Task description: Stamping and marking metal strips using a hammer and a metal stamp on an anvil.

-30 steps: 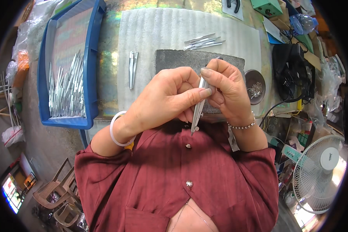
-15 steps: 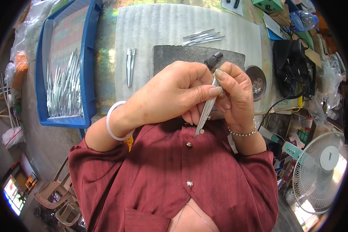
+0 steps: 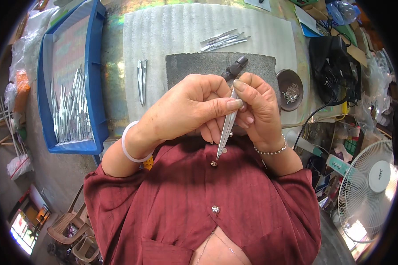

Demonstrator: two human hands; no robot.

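Observation:
A slim silver metal piece [image 3: 227, 128], tapering to a point and carrying small round knobs, slants down in front of my shirt. It resembles a drawing compass leg. My left hand [image 3: 194, 104] is closed on it, thumb pressed along its upper part. My right hand [image 3: 258, 104] pinches its top end between thumb and fingers. Both hands' fingers hide much of that end. Just beyond them, a dark hammer-like head [image 3: 235, 67] lies over a grey stone slab [image 3: 179, 68]; the rest of it is hidden.
Several similar metal pieces [image 3: 225, 40] lie on white foam sheeting [image 3: 163, 26], with a narrow pair [image 3: 142, 81] to the left. A blue bin [image 3: 95, 70] holds many more. A round dark dish [image 3: 284, 81] contains small metal parts. A black bag [image 3: 327, 66] and a fan [image 3: 369, 190] stand at right.
The whole view has shifted slightly, so the table things sit a little farther left. Both hands keep the same grip, and the metal piece stands slightly more upright.

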